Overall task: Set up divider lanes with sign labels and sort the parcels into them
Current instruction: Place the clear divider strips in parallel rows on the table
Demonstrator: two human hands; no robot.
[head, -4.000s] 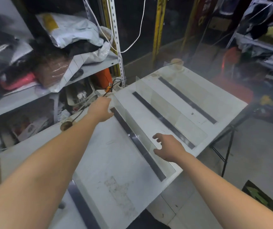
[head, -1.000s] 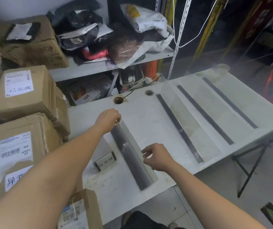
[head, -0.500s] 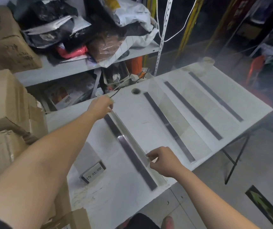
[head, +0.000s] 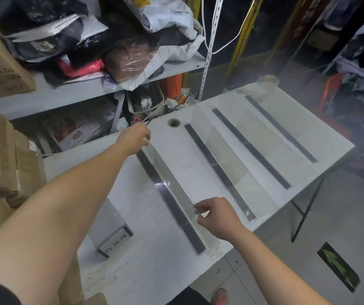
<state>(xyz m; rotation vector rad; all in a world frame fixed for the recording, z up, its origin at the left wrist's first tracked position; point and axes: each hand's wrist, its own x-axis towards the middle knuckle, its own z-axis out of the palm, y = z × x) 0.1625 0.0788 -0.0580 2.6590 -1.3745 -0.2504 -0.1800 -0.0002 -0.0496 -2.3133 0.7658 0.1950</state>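
Note:
A clear acrylic divider on a dark base strip stands on the white table. My left hand pinches its far end, and my right hand pinches its top edge near the front end. Three more clear dividers stand in parallel to the right. A small clear sign holder with handwritten characters sits on the table's front left. Cardboard parcels are stacked at the left.
A grey shelf behind the table holds plastic-wrapped packages and bags. A round cable hole is in the table's far edge. The table has black folding legs; tiled floor lies to the right with a green arrow mark.
The view has swung right, so the boxes sit further left. The divider in my hands has shifted right, away from the sign holder. My right hand now pinches its top edge.

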